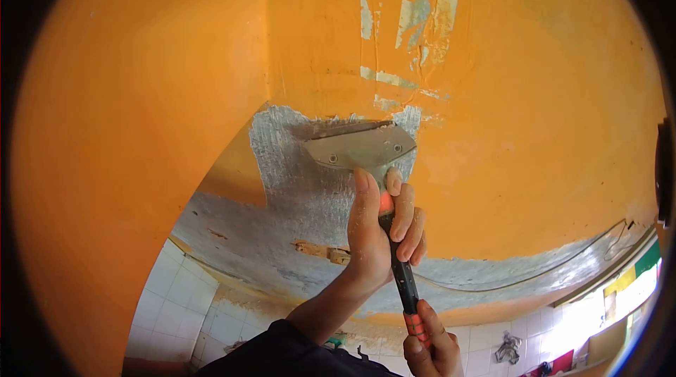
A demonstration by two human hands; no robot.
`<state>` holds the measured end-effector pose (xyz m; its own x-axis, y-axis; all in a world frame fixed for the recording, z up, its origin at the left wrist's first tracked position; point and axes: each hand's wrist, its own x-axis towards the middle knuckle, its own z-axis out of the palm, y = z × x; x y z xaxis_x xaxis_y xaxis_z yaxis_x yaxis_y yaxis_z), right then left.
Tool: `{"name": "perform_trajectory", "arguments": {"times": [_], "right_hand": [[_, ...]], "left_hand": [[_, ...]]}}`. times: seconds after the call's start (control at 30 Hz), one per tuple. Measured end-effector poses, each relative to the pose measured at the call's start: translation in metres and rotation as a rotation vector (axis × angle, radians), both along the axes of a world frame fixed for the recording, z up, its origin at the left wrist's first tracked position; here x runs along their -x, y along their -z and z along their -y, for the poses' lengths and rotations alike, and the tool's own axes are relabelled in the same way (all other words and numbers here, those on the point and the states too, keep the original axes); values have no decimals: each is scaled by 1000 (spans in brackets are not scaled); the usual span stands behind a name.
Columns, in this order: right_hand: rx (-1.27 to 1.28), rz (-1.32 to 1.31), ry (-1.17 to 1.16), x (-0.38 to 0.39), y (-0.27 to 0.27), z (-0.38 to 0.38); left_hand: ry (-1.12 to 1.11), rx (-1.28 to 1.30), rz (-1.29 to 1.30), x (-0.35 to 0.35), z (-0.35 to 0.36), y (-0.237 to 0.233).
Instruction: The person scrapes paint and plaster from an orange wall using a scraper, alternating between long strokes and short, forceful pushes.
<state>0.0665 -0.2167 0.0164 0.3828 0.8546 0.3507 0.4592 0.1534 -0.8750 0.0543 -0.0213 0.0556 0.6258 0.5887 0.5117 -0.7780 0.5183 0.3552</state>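
Note:
A wide metal scraper [362,148] with two screws in its head lies against a bare grey patch [282,158] of the orange wall [507,130]. Its black and red handle [403,271] slants down to the right. My left hand [377,225] is wrapped round the upper handle just below the head, thumb on the left side and fingers on the right, with dust on the skin. Lower down, my right hand [433,349] grips the red end of the handle. The blade edge meets ragged orange paint at the top of the grey patch.
Pale scraped marks [415,17] show higher on the wall. An orange surface [127,95] fills the left side. Below are a grey band with a cable [486,289], a broken hole [338,255], white tiles [165,285] and a bright window [634,292] at lower right.

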Motion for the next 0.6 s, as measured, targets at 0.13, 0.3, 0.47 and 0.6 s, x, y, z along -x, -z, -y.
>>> {"name": "perform_trajectory", "arguments": {"times": [0.13,0.3,0.47,0.6], "right_hand": [[60,-93,-28,3,-3,8],[59,-59,21,18,-11,1],[16,-123,14,25,-1,1],[63,-148,46,33,-5,-5]], "left_hand": [[24,-11,-24,3,1,2],[88,-11,21,6,-2,0],[99,-31,22,6,-4,11],[122,-21,66,8,-9,7]]}}
